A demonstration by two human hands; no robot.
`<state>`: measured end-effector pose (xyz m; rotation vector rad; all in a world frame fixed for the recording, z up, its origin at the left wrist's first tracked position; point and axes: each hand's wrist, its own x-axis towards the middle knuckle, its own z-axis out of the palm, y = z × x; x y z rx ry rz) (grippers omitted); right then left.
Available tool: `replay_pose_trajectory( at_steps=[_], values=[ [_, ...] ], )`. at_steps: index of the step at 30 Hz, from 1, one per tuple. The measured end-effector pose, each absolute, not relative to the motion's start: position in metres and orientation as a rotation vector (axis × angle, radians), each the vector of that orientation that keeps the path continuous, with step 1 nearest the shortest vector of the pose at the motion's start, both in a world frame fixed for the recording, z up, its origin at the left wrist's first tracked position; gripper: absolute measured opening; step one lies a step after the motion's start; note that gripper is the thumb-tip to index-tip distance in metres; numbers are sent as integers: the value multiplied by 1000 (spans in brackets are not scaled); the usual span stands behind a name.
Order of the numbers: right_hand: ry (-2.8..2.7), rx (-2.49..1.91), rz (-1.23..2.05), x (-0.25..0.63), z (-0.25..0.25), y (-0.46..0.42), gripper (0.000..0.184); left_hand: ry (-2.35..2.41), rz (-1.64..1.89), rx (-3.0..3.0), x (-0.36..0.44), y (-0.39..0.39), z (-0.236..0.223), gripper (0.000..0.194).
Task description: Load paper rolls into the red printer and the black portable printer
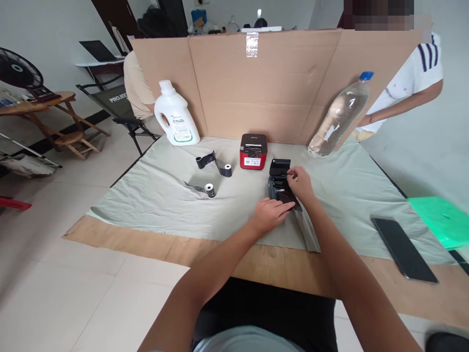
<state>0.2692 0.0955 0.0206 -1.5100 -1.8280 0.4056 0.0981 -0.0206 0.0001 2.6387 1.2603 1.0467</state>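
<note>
A small black printer with its lid raised sits on the grey cloth in front of me. My left hand rests against its near end, fingers curled and pressed on it. My right hand reaches over the printer's right side, fingers bent at the open lid. A strip of dark paper runs from the printer toward me. A red printer stands just behind. Two small paper rolls lie to the left, one nearer me and one farther back, each with a loose dark strip.
A white detergent jug stands at the back left, a clear water bottle leans at the back right against the cardboard screen. A black phone lies right. A person's arm shows behind the screen; a green stool stands right.
</note>
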Motion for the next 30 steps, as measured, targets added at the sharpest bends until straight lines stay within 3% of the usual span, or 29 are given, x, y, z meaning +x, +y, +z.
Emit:
replay_pose_trajectory(
  at_steps=[4,6,13,20,25,30],
  values=[
    [-1543,-1488,641,262,16,102,54,1206,1000,2658,94,-20,1,30],
    [-1415,-1392,832,258,16,102,60,1147,984,2683,93,-20,1,30],
    [-1409,-1290,1011,266,29,76,49,1024,884,2744,90,-17,-6,27],
    [-1959,-1433,878,292,57,73,30,926,916,2754,86,-16,-9,26],
    [-2244,-1737,775,282,72,110,44,928,933,2738,85,-18,-8,26],
    [-2340,-1825,864,260,63,153,44,883,891,2691,85,-18,-8,29]
  ],
)
